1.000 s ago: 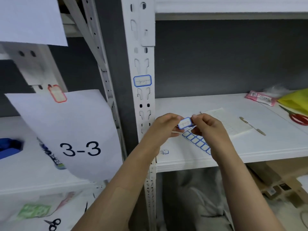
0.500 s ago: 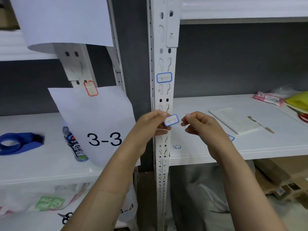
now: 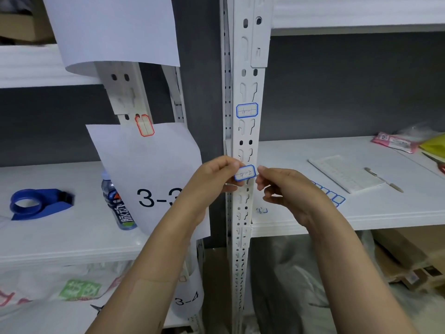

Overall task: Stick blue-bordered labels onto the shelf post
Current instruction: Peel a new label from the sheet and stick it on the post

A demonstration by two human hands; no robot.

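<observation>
A white slotted shelf post runs up the middle of the head view. One blue-bordered label with handwriting is stuck on it above shelf height. My left hand pinches a second written blue-bordered label by its left end and holds it flat across the post's front, lower down. My right hand is loosely curled just to the right, its index fingertip at the label's right edge. A sheet of blank blue-bordered labels lies on the right shelf, partly hidden by my right wrist.
On the right shelf lie a notepad, a pen, a pink packet and a label scrap. The left shelf holds a blue tape dispenser and a bottle. A "3-3" paper hangs under a red-bordered label.
Both hands lifted the label off the sheet and carried it left to the post. My right hand let go midway, then came back to the label's right edge. The view shifted left.
</observation>
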